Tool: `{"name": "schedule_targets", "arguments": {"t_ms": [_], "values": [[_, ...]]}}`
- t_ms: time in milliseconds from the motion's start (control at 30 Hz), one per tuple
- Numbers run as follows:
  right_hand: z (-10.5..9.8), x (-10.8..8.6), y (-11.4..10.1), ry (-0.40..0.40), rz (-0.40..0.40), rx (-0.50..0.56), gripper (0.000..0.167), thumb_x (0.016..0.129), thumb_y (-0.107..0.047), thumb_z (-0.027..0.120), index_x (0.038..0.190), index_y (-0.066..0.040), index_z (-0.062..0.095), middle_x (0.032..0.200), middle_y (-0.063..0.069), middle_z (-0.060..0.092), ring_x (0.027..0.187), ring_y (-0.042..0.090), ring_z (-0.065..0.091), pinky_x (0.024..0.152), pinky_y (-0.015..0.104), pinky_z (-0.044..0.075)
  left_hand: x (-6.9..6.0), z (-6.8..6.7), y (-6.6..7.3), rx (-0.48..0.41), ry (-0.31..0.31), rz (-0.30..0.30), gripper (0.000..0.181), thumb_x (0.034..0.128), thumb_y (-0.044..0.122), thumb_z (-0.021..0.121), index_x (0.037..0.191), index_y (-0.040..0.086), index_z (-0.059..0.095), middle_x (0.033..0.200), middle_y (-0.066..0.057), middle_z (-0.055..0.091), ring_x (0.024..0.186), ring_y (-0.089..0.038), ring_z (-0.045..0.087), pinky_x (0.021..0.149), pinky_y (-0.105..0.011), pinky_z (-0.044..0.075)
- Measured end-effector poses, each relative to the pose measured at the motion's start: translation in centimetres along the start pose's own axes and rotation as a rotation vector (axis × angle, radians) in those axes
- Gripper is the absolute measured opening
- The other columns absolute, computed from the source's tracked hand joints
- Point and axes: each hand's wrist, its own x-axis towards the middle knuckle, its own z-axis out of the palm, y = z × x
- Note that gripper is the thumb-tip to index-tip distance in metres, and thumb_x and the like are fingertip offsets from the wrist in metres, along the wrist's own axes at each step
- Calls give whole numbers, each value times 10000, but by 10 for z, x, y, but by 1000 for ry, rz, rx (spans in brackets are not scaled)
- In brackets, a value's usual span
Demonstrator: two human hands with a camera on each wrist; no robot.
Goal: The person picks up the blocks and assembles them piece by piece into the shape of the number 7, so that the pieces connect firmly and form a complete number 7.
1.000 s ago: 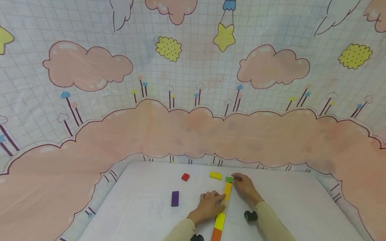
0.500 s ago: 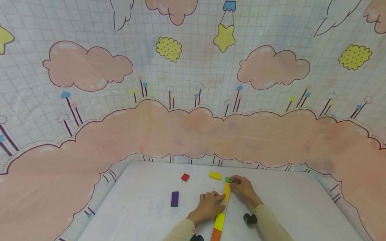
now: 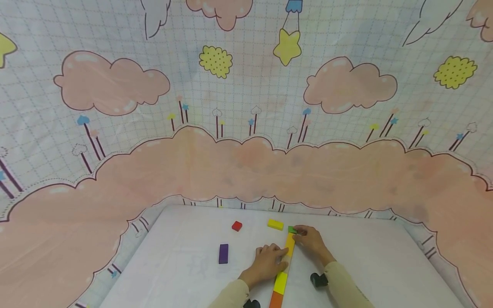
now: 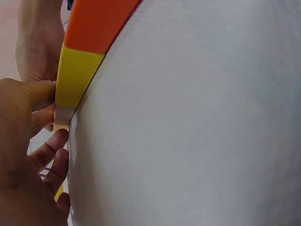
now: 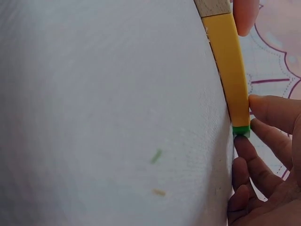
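Note:
A line of wooden blocks runs away over the white table: an orange-red block [image 3: 276, 300], a yellow block [image 3: 280, 282], a plain wood block [image 3: 285, 261], an orange-yellow block [image 3: 290, 242] and a small green block [image 3: 291, 229] at the far end. My left hand [image 3: 265, 262] rests on the line, index finger and thumb spread, touching around the plain wood block. At the far end my right hand [image 3: 311, 239] pinches the green block; its thumb touches the orange-yellow block in the right wrist view. Fingers partly cover the green block [image 5: 241, 129].
Left of the line lie a purple block [image 3: 223, 253], a red block [image 3: 236, 226] and another yellow block [image 3: 275, 224]. A patterned cloth [image 3: 246, 171] rises behind the white table [image 3: 173, 265]. Dark wrist devices sit by both sleeves.
My right hand has moved slightly left and nearer, bringing its fingers from beside the green block onto it. The left hand has stayed in place.

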Motion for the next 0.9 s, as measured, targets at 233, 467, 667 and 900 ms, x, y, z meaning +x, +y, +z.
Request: {"name": "schedule_targets", "arguments": {"t_ms": [233,467,667,900], "values": [[-1,-1,-2,0,12,0,340,870,-186,715,1198,-97,695,1150,112,675,988,250,568,859,414,515,1,0,-1,5,0,-1,471,933,399,646,1386,300,569,1143,35,575,942,-132,441,918,-404,333],[-1,1,-1,1,11,0,336,874,-168,712,1201,-96,693,1112,95,674,917,213,553,725,303,497,4,1,-2,4,-3,2,463,935,401,642,1381,298,573,1137,45,580,935,-120,435,913,-400,325],[-1,1,1,-7,-5,10,337,874,-165,712,1203,-91,689,1139,102,680,935,214,562,776,340,509,7,2,-4,-5,-10,2,444,940,402,634,1367,292,580,1125,51,586,942,-112,442,904,-390,319],[2,2,3,-20,32,16,342,886,-180,709,1220,-108,682,1167,100,667,967,231,551,846,394,512,5,-3,-4,-91,-32,-19,450,961,423,591,1383,273,546,1089,74,590,955,-117,469,967,-435,331]]}}
